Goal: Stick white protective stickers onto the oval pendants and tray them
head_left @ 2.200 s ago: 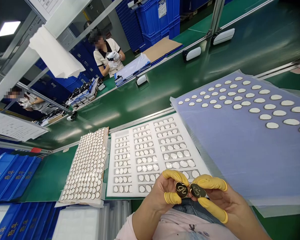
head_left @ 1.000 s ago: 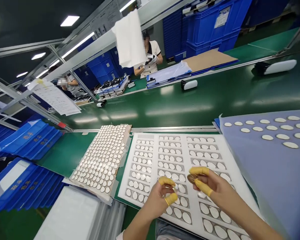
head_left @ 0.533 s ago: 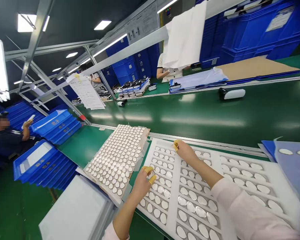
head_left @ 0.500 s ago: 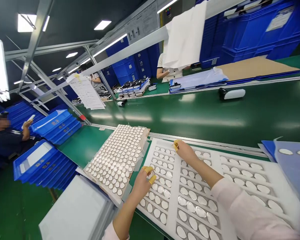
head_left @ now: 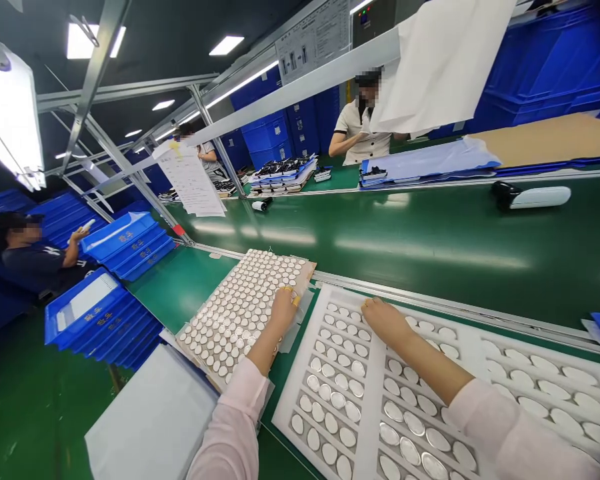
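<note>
My left hand [head_left: 283, 308], with yellow finger cots, is at the right edge of a board [head_left: 307, 270] covered with rows of small white oval pieces [head_left: 245, 300]. Its fingers are bent close together over the pieces; whatever lies between the tips is too small to make out. My right hand [head_left: 384, 323] is over the upper part of a white foam tray [head_left: 375, 393], fingers curled downward and closed. The hand itself hides its fingertips and anything they pinch. Larger white ovals [head_left: 331, 421] with shiny rims sit in the tray's slots, several to each row.
Blue trays [head_left: 105, 313] are stacked at left, beside a white stack of sheets [head_left: 150, 407]. A green conveyor [head_left: 380, 233] runs behind the bench, carrying a white-and-black device [head_left: 533, 197]. Papers hang from the metal frame [head_left: 300, 90]. Co-workers sit across the conveyor and at far left.
My left hand has moved from above the foam tray's left edge forward and left to the board. My right hand stays at the tray's upper part, now turned more downward. The view has shifted.
</note>
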Motion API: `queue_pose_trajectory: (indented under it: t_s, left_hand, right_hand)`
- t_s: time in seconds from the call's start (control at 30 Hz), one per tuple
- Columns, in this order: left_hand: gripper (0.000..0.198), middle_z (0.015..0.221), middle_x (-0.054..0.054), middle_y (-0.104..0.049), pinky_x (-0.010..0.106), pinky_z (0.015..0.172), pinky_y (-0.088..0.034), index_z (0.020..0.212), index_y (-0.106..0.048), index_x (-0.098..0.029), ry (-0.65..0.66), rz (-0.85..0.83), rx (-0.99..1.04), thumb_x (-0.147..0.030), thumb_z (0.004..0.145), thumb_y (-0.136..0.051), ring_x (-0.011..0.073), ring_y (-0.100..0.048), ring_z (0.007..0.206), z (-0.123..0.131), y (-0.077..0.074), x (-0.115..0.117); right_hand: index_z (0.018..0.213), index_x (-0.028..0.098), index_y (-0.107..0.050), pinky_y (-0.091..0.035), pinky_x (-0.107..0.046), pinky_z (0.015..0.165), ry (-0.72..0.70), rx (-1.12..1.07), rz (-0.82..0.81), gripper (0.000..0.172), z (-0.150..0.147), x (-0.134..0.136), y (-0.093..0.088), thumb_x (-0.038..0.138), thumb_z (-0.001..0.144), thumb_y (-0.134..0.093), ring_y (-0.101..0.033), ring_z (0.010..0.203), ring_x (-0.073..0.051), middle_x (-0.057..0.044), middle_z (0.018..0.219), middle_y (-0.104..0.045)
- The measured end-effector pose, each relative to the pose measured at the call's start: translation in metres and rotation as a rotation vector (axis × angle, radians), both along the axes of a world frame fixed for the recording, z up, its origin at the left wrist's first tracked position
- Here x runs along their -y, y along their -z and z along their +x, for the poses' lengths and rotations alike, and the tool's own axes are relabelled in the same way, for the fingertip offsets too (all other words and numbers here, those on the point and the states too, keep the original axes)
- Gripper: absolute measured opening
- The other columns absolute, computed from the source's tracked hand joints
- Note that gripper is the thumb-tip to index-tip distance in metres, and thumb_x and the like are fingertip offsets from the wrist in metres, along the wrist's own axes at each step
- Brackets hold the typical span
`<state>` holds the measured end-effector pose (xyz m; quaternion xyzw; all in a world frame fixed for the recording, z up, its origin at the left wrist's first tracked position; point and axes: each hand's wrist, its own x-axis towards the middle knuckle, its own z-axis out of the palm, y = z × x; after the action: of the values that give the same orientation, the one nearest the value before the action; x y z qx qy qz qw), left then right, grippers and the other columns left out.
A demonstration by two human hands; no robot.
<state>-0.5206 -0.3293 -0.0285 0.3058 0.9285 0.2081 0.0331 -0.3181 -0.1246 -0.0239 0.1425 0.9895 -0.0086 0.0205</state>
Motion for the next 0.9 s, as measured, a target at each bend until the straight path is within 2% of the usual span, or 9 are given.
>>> queue_pose_trajectory:
  t_s: [0.1,0.2,0.43,0.63,0.77,0.9]
  left_hand:
    - [0.032,0.125,0.010,-0.061,0.048,0.097,-0.050,0.120,-0.061,-0.016,-0.003,-0.066,-0.028,-0.036,0.095,-0.061,0.0251,-0.060,0.113,-0.004,0.004,-0.010]
    - [0.032,0.127,0.010,-0.061,0.049,0.099,-0.050,0.120,-0.061,-0.016,-0.008,-0.115,-0.059,-0.036,0.095,-0.061,0.0256,-0.059,0.116,-0.004,0.007,-0.013]
    - [0.030,0.128,0.011,-0.060,0.049,0.100,-0.049,0.116,-0.063,-0.015,-0.025,-0.184,-0.087,-0.035,0.093,-0.063,0.0267,-0.057,0.119,-0.012,0.006,-0.009]
    - [0.035,0.129,0.011,-0.060,0.049,0.096,-0.053,0.123,-0.061,-0.016,-0.012,-0.179,-0.073,-0.036,0.094,-0.063,0.0257,-0.061,0.115,-0.015,0.004,-0.003]
    - [0.036,0.129,0.011,-0.060,0.048,0.095,-0.054,0.125,-0.060,-0.016,-0.033,-0.117,-0.072,-0.036,0.095,-0.062,0.0251,-0.062,0.113,-0.009,-0.005,0.005]
    - [0.036,0.130,0.011,-0.060,0.047,0.094,-0.055,0.126,-0.059,-0.017,-0.080,-0.020,-0.080,-0.036,0.095,-0.061,0.0246,-0.062,0.112,-0.004,-0.028,0.019]
  right_hand:
    - [0.118,0.015,-0.066,-0.057,-0.043,0.089,-0.015,-0.020,0.033,0.027,0.006,0.002,0.006,0.030,0.097,-0.064,-0.067,0.104,-0.022,-0.010,0.122,-0.067]
    - [0.118,0.016,-0.066,-0.058,-0.041,0.087,-0.004,-0.033,0.052,0.025,0.011,0.002,0.010,0.030,0.097,-0.064,-0.068,0.103,-0.021,-0.009,0.121,-0.068]
    - [0.118,0.017,-0.066,-0.058,-0.041,0.086,0.045,-0.052,0.060,0.024,0.013,0.005,0.013,0.029,0.097,-0.063,-0.068,0.103,-0.021,-0.009,0.121,-0.068]
    - [0.119,0.017,-0.066,-0.057,-0.043,0.089,0.057,-0.079,0.010,0.025,0.014,0.006,0.010,0.030,0.098,-0.062,-0.067,0.105,-0.022,-0.009,0.123,-0.067]
    - [0.121,0.017,-0.065,-0.057,-0.043,0.089,0.069,-0.106,-0.068,0.027,0.016,0.007,0.004,0.030,0.098,-0.063,-0.067,0.106,-0.022,-0.009,0.124,-0.066]
    - [0.123,0.017,-0.064,-0.057,-0.044,0.090,0.070,-0.143,-0.189,0.028,0.024,0.007,-0.007,0.030,0.098,-0.063,-0.067,0.107,-0.023,-0.010,0.126,-0.066]
